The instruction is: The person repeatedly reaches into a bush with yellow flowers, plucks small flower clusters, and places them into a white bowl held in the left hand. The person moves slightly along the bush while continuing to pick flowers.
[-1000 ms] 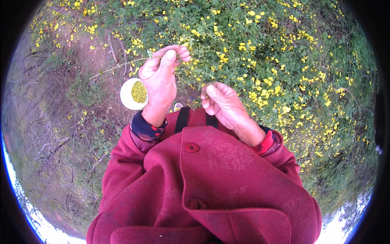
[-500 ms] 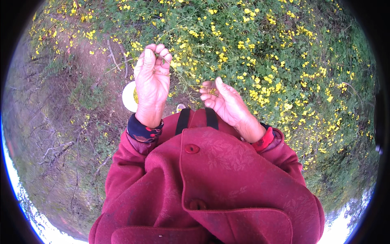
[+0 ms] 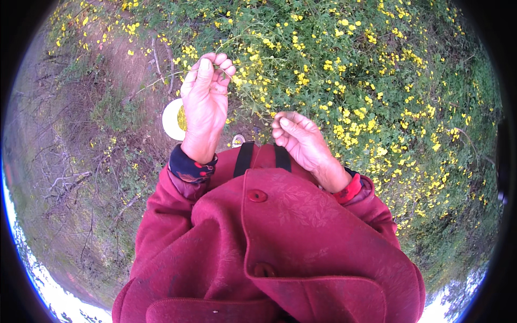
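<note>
Stem (image 3: 172,75), thin, fibrous, green: pinched in left hand (image 3: 205,102), thumb pressed flat to curled fingers, free end poking out left. Right hand (image 3: 302,141) sits nearer, to the right, fingers loosely curled, thumb close to the forefinger; can't tell if they fully meet or hold anything. Bucket (image 3: 170,119), smooth white, round rim, on the ground just left of the left wrist, partly hidden by it; small yellow flower heads inside, grainy mass. Far and right: dense feathery green plants (image 3: 323,89) dotted with round yellow blooms. Left: bare brown soil, dry forked twigs (image 3: 70,180). Near: maroon coat (image 3: 301,237), felted, embossed leaf pattern, round glossy button (image 3: 257,195).
</note>
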`<act>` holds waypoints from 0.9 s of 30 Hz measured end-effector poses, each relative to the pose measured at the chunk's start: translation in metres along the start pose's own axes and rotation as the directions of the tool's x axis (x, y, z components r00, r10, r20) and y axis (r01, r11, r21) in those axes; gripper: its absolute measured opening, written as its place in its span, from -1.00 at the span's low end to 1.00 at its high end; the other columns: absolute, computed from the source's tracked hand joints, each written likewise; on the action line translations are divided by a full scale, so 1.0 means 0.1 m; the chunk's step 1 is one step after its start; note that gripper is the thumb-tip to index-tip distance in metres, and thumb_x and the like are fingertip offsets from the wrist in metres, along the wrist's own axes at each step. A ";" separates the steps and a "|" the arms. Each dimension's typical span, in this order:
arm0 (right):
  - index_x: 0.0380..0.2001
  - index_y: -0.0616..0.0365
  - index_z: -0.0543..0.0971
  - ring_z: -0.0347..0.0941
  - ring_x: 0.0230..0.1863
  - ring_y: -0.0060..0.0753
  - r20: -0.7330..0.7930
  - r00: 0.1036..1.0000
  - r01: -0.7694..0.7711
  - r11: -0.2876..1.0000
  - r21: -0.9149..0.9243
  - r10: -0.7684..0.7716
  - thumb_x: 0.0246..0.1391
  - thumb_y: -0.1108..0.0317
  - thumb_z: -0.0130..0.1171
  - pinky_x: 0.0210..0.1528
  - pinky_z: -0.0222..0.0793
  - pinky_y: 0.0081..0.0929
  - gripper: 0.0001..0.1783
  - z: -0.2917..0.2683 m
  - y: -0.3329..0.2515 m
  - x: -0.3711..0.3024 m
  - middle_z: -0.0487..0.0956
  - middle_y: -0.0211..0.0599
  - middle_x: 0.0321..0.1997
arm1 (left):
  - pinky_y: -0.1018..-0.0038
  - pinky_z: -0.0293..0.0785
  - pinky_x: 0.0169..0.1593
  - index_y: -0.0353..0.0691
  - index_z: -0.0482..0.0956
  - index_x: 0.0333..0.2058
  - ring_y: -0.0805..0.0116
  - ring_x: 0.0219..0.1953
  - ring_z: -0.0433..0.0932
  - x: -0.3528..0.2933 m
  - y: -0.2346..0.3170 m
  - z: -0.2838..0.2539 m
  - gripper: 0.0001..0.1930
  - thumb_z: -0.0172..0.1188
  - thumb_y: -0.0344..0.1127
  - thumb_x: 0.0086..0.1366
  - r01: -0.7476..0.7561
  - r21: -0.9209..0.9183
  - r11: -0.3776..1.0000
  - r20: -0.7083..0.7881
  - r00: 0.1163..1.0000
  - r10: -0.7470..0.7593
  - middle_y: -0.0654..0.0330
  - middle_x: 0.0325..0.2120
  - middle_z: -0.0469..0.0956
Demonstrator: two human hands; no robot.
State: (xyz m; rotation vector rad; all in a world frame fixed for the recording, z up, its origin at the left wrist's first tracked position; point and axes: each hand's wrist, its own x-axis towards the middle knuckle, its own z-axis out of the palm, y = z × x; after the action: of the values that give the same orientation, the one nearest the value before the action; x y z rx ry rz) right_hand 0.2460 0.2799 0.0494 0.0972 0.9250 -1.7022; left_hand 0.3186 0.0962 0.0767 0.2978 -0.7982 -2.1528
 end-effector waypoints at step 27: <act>-0.13 0.31 0.33 0.44 -0.13 -0.13 0.349 0.882 -0.232 0.936 -0.265 0.318 0.14 0.34 -0.09 -0.17 0.46 -0.38 -0.71 0.95 0.52 0.77 0.39 -0.02 -0.09 | 0.43 0.50 -0.14 -0.41 0.37 -0.23 0.31 -0.30 0.50 -1.33 1.35 -2.05 -0.73 -0.01 -0.27 0.26 -0.166 0.170 0.972 -0.723 0.650 0.237 0.02 -0.30 0.47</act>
State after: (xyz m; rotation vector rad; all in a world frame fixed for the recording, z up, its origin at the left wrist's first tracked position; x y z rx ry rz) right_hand 0.2996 0.1581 0.0488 -0.2378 0.7492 -1.2825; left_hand 0.5803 0.0421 -0.0032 1.0125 -0.4087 -1.5573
